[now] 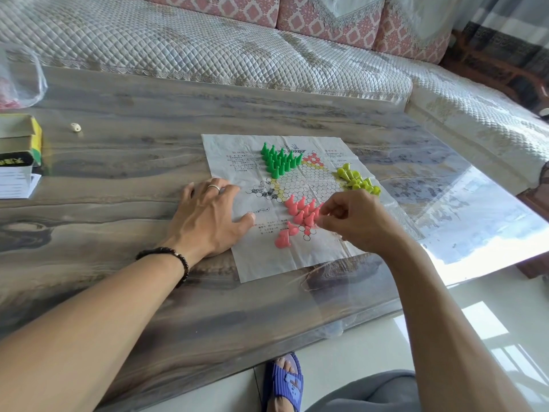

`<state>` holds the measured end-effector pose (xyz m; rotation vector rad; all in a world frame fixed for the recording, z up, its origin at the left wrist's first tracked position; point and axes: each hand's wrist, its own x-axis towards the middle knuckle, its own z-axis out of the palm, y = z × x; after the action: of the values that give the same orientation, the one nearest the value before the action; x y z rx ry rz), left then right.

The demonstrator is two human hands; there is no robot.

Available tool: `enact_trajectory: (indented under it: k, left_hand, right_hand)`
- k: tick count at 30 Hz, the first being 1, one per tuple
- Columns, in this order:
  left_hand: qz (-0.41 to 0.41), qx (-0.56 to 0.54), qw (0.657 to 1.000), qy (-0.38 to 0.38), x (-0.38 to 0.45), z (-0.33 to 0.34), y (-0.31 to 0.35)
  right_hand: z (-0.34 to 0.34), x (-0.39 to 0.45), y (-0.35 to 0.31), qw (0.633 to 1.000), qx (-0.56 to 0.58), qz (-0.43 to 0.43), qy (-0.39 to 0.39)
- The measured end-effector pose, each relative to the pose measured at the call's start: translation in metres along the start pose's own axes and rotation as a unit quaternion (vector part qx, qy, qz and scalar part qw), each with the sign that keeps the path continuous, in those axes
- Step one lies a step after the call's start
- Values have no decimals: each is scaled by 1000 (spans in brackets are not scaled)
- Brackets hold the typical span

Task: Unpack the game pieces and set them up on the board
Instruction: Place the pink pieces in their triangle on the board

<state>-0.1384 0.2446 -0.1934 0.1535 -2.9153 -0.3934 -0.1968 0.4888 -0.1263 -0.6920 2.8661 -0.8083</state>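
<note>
Three colour groups sit on the paper board [297,257], and the step in hand is the pink pieces [300,211] at 6 o'clock: right hand [353,220] pinches one, left hand [208,217] flat-fingered pins the sheet; next, stand the toppled pink pieces [285,236].

The board [297,179] is a white sheet printed with a black honeycomb of cells and black text, with red and yellow cells toward twelve o'clock. Green pieces [278,161] cluster at eleven o'clock of its centre, yellow-green pieces [358,179] at two o'clock, pink pieces [300,217] at six o'clock. The tabletop [133,179] shows grey-brown wood grain. The sofa cover [208,52] is pale with diamond quilting; the cushions [326,16] carry a pink-and-white lattice. The slipper [286,382] is blue and ribbed.
</note>
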Motion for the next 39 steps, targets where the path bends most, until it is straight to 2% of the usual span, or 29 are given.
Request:
enact_trajectory:
  k: [3,9,16,34,39]
  left_hand:
    - [1,-1,1000,1,0,0,0]
    - [-1,-1,1000,-2,0,-1,0]
    - [-2,-6,1000,-1,0,0,0]
    - [2,-3,1000,-3,0,0,0]
    - [1,-1,1000,-3,0,0,-1]
  right_hand:
    - [-1,0,2,999,-33,5,14]
    - [5,1,3,994,-108,13,-33]
    - [0,0,2,998,-59,32,-13]
    - [10,7,-1,995,-87,0,48]
    - [11,6,2,994,-98,2,36]
